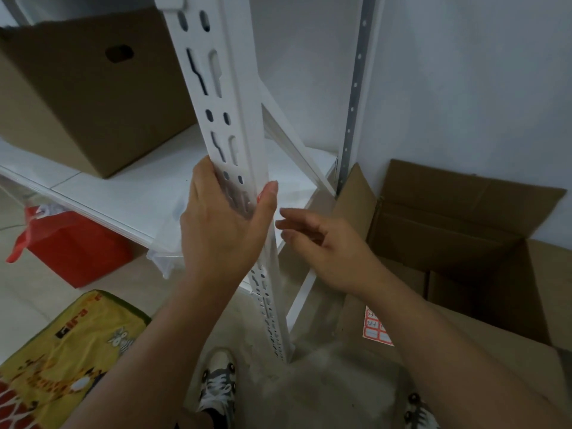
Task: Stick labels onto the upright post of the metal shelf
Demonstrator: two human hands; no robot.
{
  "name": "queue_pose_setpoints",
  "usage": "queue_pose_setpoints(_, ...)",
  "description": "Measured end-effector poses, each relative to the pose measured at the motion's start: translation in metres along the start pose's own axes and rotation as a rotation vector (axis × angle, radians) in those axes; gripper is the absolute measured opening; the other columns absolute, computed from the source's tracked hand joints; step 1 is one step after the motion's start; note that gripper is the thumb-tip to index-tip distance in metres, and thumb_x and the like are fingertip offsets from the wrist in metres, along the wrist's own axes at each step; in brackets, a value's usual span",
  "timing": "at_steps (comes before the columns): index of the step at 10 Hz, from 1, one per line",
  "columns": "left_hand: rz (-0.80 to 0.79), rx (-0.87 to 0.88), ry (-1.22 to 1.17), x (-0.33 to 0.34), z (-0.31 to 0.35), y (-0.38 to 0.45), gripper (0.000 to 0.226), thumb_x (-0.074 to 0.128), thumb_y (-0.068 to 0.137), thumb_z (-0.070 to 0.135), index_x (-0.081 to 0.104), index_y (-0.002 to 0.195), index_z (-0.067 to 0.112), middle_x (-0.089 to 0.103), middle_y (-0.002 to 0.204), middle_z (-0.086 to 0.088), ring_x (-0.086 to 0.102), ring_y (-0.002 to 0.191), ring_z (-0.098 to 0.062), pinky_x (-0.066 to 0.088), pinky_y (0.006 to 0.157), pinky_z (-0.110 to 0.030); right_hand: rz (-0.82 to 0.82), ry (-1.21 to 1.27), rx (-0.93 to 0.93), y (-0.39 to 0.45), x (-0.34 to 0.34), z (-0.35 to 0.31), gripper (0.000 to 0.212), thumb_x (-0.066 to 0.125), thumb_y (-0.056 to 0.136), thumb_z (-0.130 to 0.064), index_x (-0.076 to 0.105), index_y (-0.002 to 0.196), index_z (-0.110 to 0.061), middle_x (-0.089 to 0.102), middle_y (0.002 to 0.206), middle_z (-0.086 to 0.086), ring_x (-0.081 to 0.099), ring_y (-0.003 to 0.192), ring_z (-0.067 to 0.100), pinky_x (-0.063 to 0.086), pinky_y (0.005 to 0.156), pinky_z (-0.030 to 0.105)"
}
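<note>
Soft, even indoor light fills the room, a little dim, with no glare. The white post [235,97] and wall [464,72] look greyish. Shadows are faint, deepest inside the open box [483,252]. The wide lens bends the post and stretches the edges. The right hand [322,243] is slightly blurred; the floor [325,382] looks smeary.

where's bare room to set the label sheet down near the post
Bare shelf board between the closed box and the post. Grey floor between the shoes is bare too. Crowded: left floor, with red bag and yellow bag; right, with the open box where the label sheet lies.
</note>
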State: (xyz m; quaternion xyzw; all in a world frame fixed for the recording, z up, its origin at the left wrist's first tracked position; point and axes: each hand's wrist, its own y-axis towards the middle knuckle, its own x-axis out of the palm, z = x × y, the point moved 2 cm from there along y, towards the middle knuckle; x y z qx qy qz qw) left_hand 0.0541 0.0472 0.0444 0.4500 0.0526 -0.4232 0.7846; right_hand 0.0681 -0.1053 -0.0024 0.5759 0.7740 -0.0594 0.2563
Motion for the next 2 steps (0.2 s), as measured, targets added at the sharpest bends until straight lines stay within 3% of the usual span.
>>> queue_pose_setpoints(1,-0.017,-0.020,-0.045,0.000,0.000,-0.001,0.060,0.064,0.081,0.057,0.045,0.117,0.012,0.056,0.102,0.002,0.059,0.088,-0.016,0.054,0.072,-0.025,0.060,-0.113,0.055,-0.011,-0.012,0.004,0.043,0.044,0.095,-0.046,0.069,0.113,-0.015,0.072,0.106,0.004,0.066,0.093,0.009,0.054,0.081,0.022)
queue_pose_setpoints(2,-0.049,-0.100,-0.096,-0.005,0.003,-0.006,0.068,0.066,0.079,0.058,0.038,0.127,0.019,0.052,0.119,-0.001,0.057,0.107,-0.021,0.056,0.086,-0.041,0.220,-0.104,0.126,-0.022,-0.035,0.006,0.061,0.034,0.091,-0.056,0.069,0.073,-0.008,0.068,0.071,0.011,0.064,0.067,0.011,0.053,0.065,0.033)
